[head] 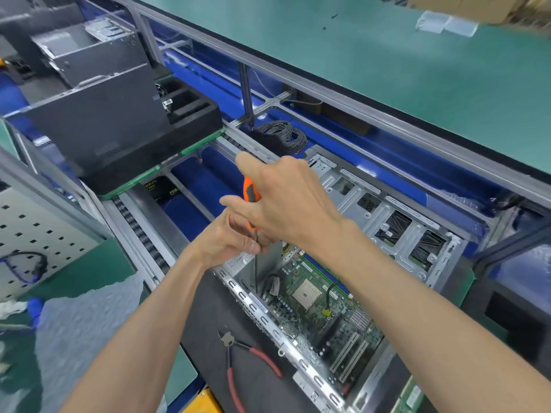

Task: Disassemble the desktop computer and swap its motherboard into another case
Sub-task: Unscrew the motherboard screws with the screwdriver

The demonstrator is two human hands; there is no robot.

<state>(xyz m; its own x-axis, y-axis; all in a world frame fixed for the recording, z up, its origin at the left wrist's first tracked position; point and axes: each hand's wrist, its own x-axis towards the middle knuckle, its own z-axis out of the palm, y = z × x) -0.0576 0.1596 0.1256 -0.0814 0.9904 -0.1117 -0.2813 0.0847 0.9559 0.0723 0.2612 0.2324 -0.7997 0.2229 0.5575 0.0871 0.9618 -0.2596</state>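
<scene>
- At the upper left of the frame a closed dark computer case [98, 126] lies on a green-edged tray [167, 166].
- Low in the middle, red-handled cutters [238, 362] lie on the dark mat [208, 323].
- Your left hand [229, 242] pinches the screwdriver [252, 204] by its shaft.
- Your right hand [286, 198] is clenched around its orange handle.
- At the lower right the motherboard [322, 311] sits inside the open metal case [396, 234]; the tip reaches its near-left corner.

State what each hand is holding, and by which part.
The right hand grips the screwdriver by its orange handle. The left hand pinches the same screwdriver's metal shaft just below the handle, above the open case.
</scene>
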